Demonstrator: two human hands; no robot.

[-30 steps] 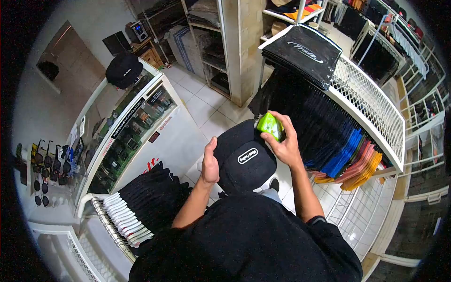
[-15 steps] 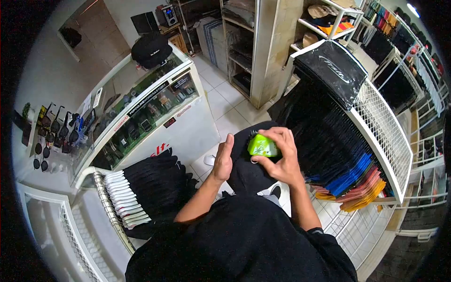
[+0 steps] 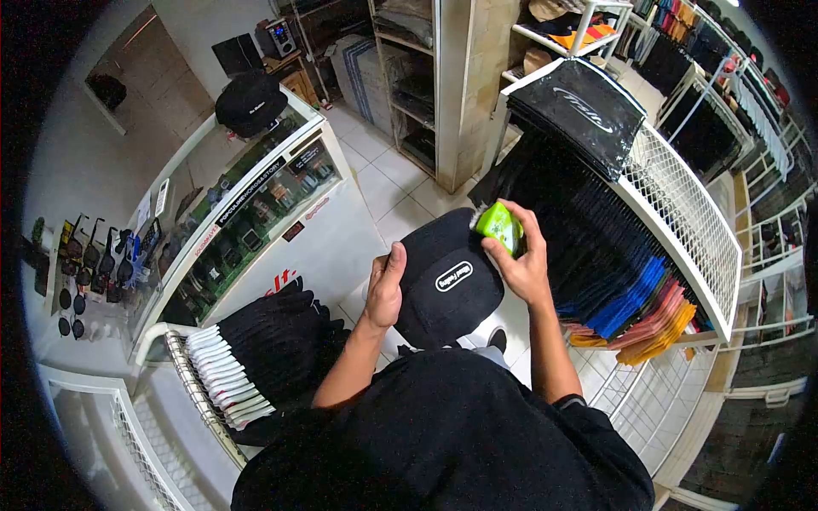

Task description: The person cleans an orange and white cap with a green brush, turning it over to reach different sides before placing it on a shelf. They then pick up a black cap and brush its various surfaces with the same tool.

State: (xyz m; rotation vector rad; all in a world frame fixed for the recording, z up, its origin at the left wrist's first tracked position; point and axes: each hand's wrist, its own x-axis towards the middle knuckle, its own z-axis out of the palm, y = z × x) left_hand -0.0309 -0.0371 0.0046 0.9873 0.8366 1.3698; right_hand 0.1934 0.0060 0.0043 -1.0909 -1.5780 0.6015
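My left hand (image 3: 385,288) supports a black cap (image 3: 426,294) by its left side, thumb upright along the edge and the other fingers mostly hidden. The cap has a dark patch with white lettering and a white outline (image 3: 453,276), facing up. In my right hand (image 3: 526,266) is a small green scrub brush (image 3: 500,226), pinched between thumb and fingers. Its pale bristles point left, right at the upper right edge of the cap.
On the left stands a glass display case (image 3: 264,192) with another black cap (image 3: 252,103) on top. Dark garments with white ends (image 3: 226,375) hang at lower left. A rack of dark and coloured clothes (image 3: 630,298) is close on my right. White floor tiles (image 3: 383,183) lie ahead.
The cap has turned so its lettered patch now shows. My right hand has moved the brush up and right, to the cap's edge. My left hand has shifted slightly left, and the view has shifted.
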